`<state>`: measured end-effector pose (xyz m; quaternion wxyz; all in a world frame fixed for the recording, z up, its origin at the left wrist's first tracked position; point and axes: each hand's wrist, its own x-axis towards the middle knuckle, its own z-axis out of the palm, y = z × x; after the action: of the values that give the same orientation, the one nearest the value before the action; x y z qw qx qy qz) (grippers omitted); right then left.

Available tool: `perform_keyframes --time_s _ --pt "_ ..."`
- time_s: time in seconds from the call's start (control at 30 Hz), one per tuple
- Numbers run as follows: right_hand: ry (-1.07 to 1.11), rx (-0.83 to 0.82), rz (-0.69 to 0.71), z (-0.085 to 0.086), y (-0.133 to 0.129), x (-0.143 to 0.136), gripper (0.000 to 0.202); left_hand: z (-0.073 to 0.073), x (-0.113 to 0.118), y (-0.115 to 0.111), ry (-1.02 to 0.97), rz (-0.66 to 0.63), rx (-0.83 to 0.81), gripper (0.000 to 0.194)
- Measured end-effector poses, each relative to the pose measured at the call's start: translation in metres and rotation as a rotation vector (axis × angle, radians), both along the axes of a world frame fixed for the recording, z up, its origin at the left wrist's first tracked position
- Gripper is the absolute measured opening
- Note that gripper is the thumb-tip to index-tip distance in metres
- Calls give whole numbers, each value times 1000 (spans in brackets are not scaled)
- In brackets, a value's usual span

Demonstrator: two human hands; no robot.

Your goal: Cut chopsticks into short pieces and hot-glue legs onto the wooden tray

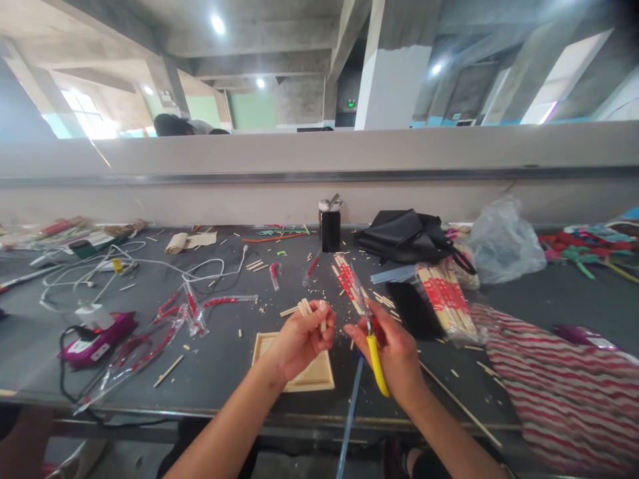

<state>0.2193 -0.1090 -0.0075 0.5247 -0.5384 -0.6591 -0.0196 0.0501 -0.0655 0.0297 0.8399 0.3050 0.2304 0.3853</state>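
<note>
My left hand (305, 339) is closed around a few short wooden sticks (304, 307), whose pale ends poke out above the fingers. In my right hand (397, 346) is a pair of scissors with yellow handles (378, 367), blades pointing up and away from me. The two hands are apart, with the blade tips near some red-wrapped chopsticks (347, 283) on the table. Below my left hand lies a shallow square wooden frame (327, 378), partly covered by the hand and wrist. A translucent blue strip (352, 412) hangs over the front edge between my arms.
Stick offcuts litter the dark table (214, 372). Right are a phone (415, 309), packaged chopsticks (446, 299), a black bag (404, 234), a plastic bag (506, 239) and striped cloth (559, 392). Left are a purple power strip (100, 340), white cables (210, 269) and red-trimmed wrappers (192, 309).
</note>
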Motion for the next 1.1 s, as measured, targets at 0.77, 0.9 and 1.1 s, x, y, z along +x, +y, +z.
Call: perform_keyframes --time_s 0.77,0.9,1.1 --pt "-198 -16 55 7 0 -5 41 -3 6 -7 -13 -48 11 15" --pt "-214 25 51 8 -1 -6 38 -1 9 -10 -21 -46 3 14" --pt "-196 33 46 8 0 -7 39 2 11 -12 7 -19 -5 12"
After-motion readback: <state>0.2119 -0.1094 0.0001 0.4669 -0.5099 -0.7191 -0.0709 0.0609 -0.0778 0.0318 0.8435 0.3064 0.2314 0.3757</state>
